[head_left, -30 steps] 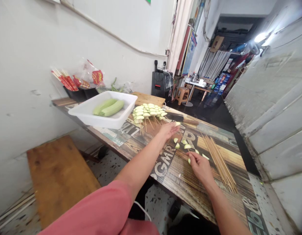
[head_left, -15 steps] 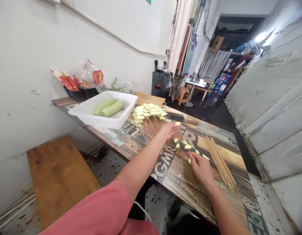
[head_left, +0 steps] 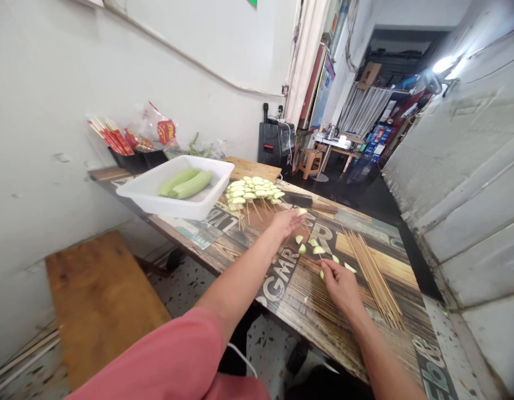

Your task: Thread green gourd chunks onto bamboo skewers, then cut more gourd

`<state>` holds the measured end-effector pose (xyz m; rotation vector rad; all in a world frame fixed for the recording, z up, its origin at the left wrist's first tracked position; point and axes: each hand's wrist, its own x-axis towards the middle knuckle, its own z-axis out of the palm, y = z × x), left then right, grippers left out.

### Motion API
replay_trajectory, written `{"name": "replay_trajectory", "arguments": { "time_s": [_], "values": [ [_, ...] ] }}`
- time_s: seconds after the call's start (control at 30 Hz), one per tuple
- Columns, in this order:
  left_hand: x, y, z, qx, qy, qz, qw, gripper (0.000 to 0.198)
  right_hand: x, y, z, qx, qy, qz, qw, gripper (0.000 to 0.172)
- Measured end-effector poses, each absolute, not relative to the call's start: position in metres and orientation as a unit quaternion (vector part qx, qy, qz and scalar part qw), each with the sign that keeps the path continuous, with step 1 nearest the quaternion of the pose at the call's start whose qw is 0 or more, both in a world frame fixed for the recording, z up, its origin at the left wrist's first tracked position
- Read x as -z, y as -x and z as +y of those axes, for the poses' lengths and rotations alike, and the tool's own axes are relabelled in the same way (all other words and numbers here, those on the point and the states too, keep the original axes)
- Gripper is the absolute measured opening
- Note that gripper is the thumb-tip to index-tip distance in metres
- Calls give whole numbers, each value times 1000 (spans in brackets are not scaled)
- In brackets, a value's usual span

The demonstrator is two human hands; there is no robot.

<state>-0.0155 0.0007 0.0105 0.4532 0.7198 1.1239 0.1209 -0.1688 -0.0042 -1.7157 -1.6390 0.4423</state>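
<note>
My left hand (head_left: 287, 221) reaches across the patterned table (head_left: 282, 278) and pinches a pale green vegetable piece (head_left: 302, 211) at its fingertips. My right hand (head_left: 340, 284) rests nearer to me, fingers closed on a thin bamboo skewer with a green piece (head_left: 322, 274) at its end. Several loose cut pieces (head_left: 313, 245) lie between the two hands. A bundle of bare skewers (head_left: 373, 276) lies just right of my right hand. A pile of finished vegetable skewers (head_left: 254, 191) sits beyond my left hand.
A white tub (head_left: 179, 189) with two whole green gourds (head_left: 185, 183) stands at the table's far left. A cleaver (head_left: 309, 201) lies behind the cut pieces. Black holders of chopsticks (head_left: 127, 153) line the wall. A wooden bench (head_left: 98, 300) is on the left.
</note>
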Motion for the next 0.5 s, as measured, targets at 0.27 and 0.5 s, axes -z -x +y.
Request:
{"name": "replay_trajectory", "arguments": {
  "time_s": [0.27,0.5],
  "values": [
    [-14,16,-2,-514,-208,337,761,8,4,-120,-170,-168,660,-639,357,44],
    [-15,16,-3,-514,-206,339,761,8,5,-120,-170,-182,659,-635,358,45]
  ]
}}
